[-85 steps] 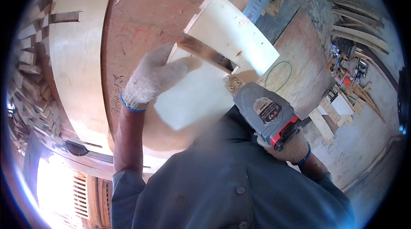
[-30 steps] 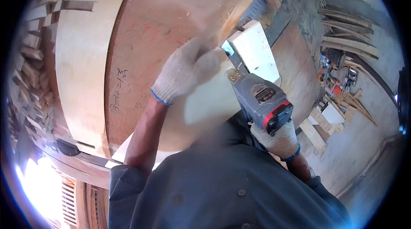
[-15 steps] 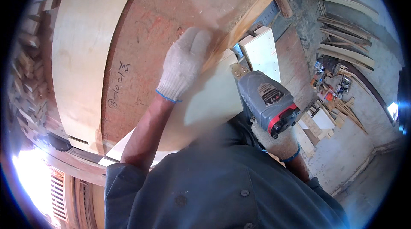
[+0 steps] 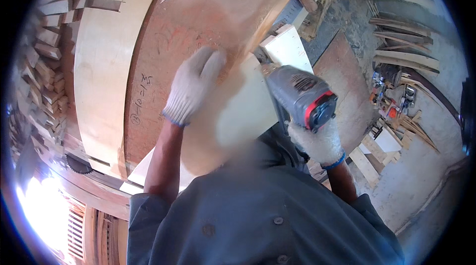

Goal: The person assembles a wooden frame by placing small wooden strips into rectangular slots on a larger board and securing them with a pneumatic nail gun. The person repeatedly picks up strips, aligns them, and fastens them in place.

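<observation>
Nailer juts forward past the right hand's gripping fingers.

Passage is barred above the power tool by 1 white board and left of it by the left hand; room is left over the counter, upper-left of the tool.

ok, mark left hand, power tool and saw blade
Left hand (image 4: 191,86), head view: glove, mid-hand.
Power tool (image 4: 293,89), head view: grey housing, middle.
Saw blade (image 4: 79,165), head view: dark disc face, above its teeth.
</observation>
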Demonstrator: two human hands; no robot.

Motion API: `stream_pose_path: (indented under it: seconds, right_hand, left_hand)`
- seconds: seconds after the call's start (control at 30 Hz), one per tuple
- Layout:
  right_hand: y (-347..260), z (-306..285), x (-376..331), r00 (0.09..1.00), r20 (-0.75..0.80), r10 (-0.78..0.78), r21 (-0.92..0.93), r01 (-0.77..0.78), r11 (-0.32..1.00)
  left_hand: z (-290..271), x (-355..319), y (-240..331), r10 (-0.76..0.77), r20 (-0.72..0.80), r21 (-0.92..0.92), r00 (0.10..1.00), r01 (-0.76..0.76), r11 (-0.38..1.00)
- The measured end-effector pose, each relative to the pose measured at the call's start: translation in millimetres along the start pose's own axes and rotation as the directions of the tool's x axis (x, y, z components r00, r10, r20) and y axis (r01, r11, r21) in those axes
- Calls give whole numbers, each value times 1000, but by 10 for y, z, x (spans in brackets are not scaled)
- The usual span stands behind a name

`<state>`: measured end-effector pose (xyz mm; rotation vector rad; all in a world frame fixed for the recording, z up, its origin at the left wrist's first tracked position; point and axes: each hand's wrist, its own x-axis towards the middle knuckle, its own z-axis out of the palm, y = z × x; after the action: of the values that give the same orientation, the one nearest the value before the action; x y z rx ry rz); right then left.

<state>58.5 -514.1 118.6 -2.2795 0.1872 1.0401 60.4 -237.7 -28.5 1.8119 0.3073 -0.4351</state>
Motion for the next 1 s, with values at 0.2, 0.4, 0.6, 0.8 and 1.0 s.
stream_pose_path:
  seconds: [0.2, 0.4, 0.6, 0.8, 1.0]
  right_hand:
    - [172, -206, -73, 982, -187, 27, 177, 7, 984]
    - [137, -397, -121, 981, -193, -18, 235, 64, 970]
    - [91, -443, -52, 976, -162, -142, 226, 177, 958]
    - [-87, -532, 103, 949, -84, -305, 162, 315, 935]
    - [-103, -697, 271, 873, -57, -485, 42, 487, 872]
  left_hand:
    - [-334, -788, 4, -130, 180, 305, 975, 70, 950]
    - [-563, -1155, 193, -321, 115, 270, 940, 282, 921]
    - [-1118, -1635, 631, -216, -142, 345, 966, 253, 904]
    - [-981, -1830, 938, -105, -392, 444, 914, 288, 849]
    - [-425, -1601, 1081, -202, -321, 752, 925, 378, 539]
